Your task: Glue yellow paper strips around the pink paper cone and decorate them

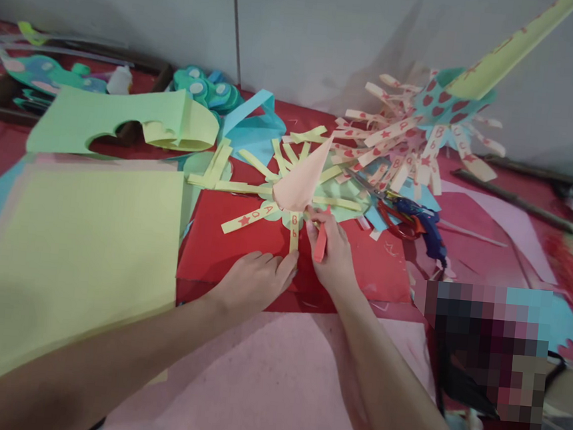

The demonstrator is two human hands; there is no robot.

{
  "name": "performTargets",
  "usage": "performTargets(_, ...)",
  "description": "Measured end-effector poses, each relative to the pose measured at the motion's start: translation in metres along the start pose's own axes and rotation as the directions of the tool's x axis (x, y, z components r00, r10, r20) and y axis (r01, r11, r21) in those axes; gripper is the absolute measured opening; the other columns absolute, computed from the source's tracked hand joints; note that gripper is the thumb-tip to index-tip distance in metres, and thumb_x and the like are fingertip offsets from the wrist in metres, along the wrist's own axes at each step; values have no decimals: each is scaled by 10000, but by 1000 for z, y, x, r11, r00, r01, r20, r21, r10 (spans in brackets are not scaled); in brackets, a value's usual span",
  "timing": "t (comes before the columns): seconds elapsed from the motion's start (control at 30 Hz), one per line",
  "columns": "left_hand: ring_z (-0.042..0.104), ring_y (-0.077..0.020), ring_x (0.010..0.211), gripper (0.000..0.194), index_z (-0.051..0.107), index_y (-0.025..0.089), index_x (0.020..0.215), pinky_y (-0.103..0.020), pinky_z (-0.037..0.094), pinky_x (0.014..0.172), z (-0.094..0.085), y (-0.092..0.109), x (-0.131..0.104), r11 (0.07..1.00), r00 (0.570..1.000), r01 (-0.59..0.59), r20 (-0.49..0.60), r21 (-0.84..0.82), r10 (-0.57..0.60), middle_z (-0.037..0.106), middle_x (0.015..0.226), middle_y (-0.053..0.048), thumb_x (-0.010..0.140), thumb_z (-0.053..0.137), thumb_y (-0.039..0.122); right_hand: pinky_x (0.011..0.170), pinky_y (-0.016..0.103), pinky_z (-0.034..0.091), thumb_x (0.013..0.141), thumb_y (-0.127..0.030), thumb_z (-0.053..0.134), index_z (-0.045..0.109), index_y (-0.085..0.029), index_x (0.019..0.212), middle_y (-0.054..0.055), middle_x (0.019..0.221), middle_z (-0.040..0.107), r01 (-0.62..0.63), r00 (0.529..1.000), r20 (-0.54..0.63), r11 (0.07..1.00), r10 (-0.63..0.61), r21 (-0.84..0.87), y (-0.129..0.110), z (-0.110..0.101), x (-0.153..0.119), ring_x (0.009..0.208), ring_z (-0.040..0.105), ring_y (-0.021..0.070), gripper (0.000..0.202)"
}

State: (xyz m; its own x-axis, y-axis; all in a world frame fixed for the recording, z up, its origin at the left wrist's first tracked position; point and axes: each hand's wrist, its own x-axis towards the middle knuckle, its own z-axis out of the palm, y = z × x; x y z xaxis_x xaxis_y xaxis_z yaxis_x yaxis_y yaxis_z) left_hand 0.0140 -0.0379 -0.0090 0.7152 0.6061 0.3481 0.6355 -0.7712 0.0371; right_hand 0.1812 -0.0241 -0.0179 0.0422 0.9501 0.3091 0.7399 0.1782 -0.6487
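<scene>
A peach paper cone (302, 179) stands in the middle of a paper craft with yellow strips spreading out around it, on a red board (228, 250). One yellow paper strip (294, 226) points toward me and bears the red letters "B b". My left hand (261, 280) has curled fingers, with the thumb and forefinger at the near end of that strip. My right hand (332, 246) is closed around a red marker (321, 243), its fingertips close beside the cone's base. Another yellow strip (248, 220) to the left carries "A a" and a red star.
Yellow paper sheets (87, 258) lie at left beneath a green cut-out sheet (109, 116). Scissors (399, 218) and a blue glue gun (424, 220) lie at right. Behind them stands a finished-looking strip craft (436, 114) with a tall cone. Another person (564, 400) is at lower right.
</scene>
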Motion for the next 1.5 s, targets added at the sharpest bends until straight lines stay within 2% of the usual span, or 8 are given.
performTargets(0.27, 548, -145, 479, 302, 550, 62, 1140, -251, 395, 484, 2, -2, -2, 997, 992, 60, 104, 52, -65, 561, 524, 1, 917, 377, 171, 829, 401, 453, 912, -296, 414, 507, -239, 940, 92, 1120, 645, 4, 1000, 6, 1000, -4, 8, 2, -1, 0, 1027, 583, 224, 112)
performTargets(0.83, 530, -145, 485, 155, 555, 119, 921, -256, 377, 473, -2, -1, -3, 999, 985, -31, 170, -6, 32, 537, 542, 3, 896, 403, 108, 824, 393, 463, 910, -309, 429, 526, -235, 992, 90, 1120, 648, -6, 1000, -10, 1000, 6, 16, 0, -1, -1, 1056, 580, 228, 147)
performTargets(0.9, 533, -147, 487, 161, 554, 121, 920, -256, 376, 470, -3, 0, -2, 1000, 979, -17, 205, -10, 19, 545, 551, -2, 900, 394, 116, 811, 384, 469, 914, -321, 421, 533, -235, 1030, 88, 1066, 658, -38, 998, -55, 999, 40, 21, -3, -3, -1, 1014, 596, 220, 183)
performTargets(1.0, 536, -153, 485, 184, 559, 120, 919, -261, 378, 463, -4, 1, -1, 1000, 967, 3, 254, -24, 4, 553, 557, -12, 900, 376, 113, 814, 369, 469, 920, -336, 403, 549, -237, 1019, 66, 989, 666, -81, 971, -219, 995, 92, 56, -10, -6, -3, 936, 615, 192, 202)
performTargets(1.1, 537, -155, 473, 189, 565, 112, 947, -259, 379, 451, -5, 3, -2, 999, 964, 14, 267, -34, -4, 548, 541, -12, 891, 384, 109, 750, 315, 487, 931, -377, 367, 567, -224, 1017, 40, 873, 674, -133, 931, -302, 960, 207, 247, -17, -8, -5, 787, 626, 150, 266)
performTargets(1.2, 544, -153, 472, 210, 562, 98, 997, -252, 375, 445, -6, 4, -3, 999, 963, 9, 271, -39, 2, 553, 536, -13, 884, 385, 96, 600, 262, 477, 911, -452, 388, 622, -203, 916, -3, 653, 626, -248, 921, -173, 869, 349, 428, -22, -6, -7, 561, 565, 115, 342)
performTargets(1.33, 553, -157, 482, 226, 559, 92, 1009, -253, 374, 453, -8, 4, -3, 999, 955, -14, 294, -33, 23, 556, 537, -12, 875, 379, 69, 439, 230, 376, 844, -503, 494, 569, -194, 619, -55, 428, 448, -359, 916, 19, 800, 400, 481, -22, -2, -8, 399, 452, 87, 389)
performTargets(1.5, 534, -149, 447, 203, 562, 95, 954, -250, 339, 429, -8, 4, -2, 999, 963, -29, 267, -17, 32, 534, 510, -1, 863, 387, 48, 421, 213, 325, 819, -449, 555, 391, -219, 602, -98, 395, 385, -365, 916, 46, 778, 399, 511, -20, 0, -6, 364, 380, 66, 357)
